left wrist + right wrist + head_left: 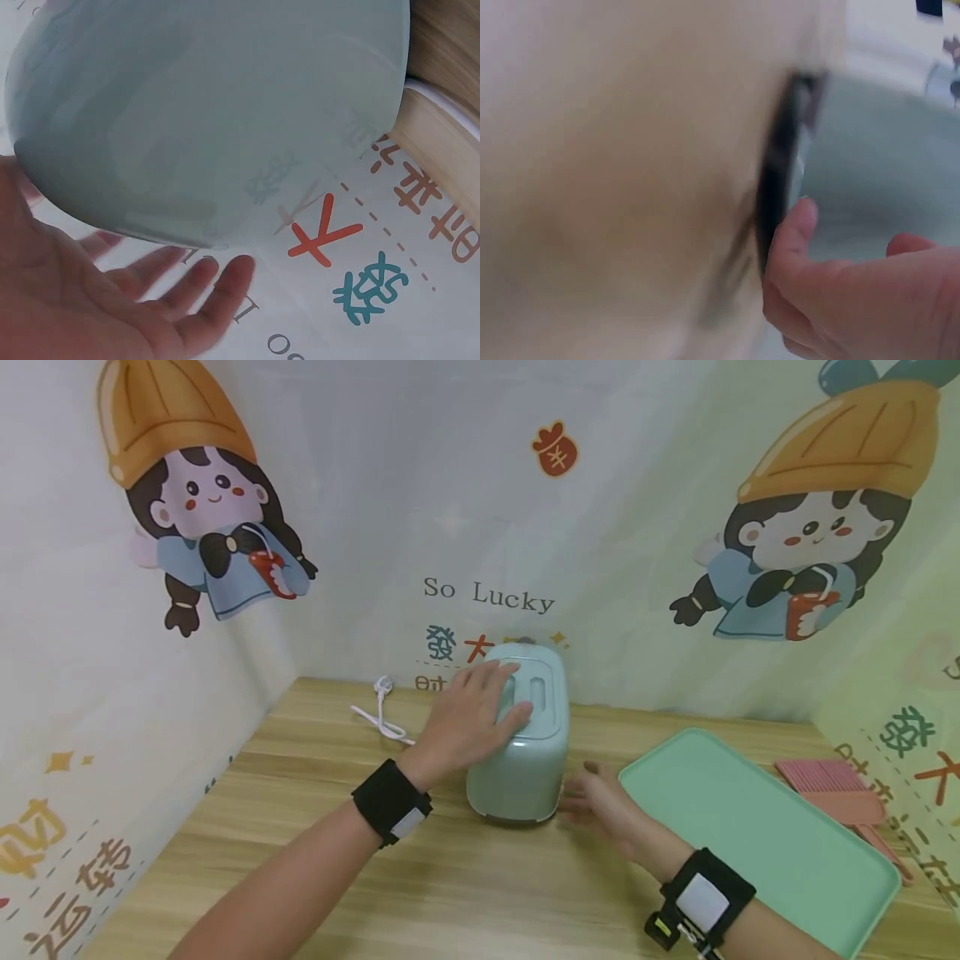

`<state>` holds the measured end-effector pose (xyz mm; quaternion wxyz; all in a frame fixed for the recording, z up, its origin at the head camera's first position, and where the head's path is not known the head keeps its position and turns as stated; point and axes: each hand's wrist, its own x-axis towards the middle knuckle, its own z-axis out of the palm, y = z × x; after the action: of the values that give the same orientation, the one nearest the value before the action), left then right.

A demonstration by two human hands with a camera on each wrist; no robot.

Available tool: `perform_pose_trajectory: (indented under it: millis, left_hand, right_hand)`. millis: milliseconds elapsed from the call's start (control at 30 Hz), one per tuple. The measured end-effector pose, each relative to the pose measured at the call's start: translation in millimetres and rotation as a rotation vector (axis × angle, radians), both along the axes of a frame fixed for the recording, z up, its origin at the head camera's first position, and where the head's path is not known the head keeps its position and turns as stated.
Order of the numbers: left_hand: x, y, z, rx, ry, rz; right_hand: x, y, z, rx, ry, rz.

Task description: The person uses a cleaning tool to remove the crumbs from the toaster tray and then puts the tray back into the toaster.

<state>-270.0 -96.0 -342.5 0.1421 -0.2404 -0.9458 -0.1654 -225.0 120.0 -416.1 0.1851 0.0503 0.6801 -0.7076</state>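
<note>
A pale blue-green, toaster-shaped appliance [517,781] with a lidded top stands upright on the table, one narrow rounded end facing me. My left hand [468,714] rests over its top, fingers spread and thumb lying near the lid's oval recess. In the left wrist view that hand [112,300] shows loosely bent fingers along the appliance's edge. Low on the right side, my right hand [603,802] has its fingers by the base. The right wrist view shows the right hand [840,292] against the dark bottom edge [776,180]; some of its fingertips are hidden.
A white power cord with a plug [383,687] lies behind and left of the appliance. To the right is a mint-green tray [757,835], with a pink brush-like tool [843,802] past its far edge. Printed cloth [637,543] hangs behind the wooden table [300,752].
</note>
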Motion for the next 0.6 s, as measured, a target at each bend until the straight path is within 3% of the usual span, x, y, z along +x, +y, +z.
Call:
perform_pose_trajectory:
  millis: [167,333,600]
  left_hand:
    - [-2.2,4.2,-2.9,-0.064,0.069,-0.119]
    - [-2.9,2.9,-9.7,-0.081,0.073,-0.144]
    - [-4.4,5.6,-15.8,-0.090,0.125,-0.135]
  right_hand:
    - [29.1,-10.1,-14.6,-0.133,-0.109,0.025]
    - [45.1,-25.4,-21.8,-0.134,-0.101,0.081]
    - [42.5,-39.1,-24.1,-0.273,-0.145,-0.038]
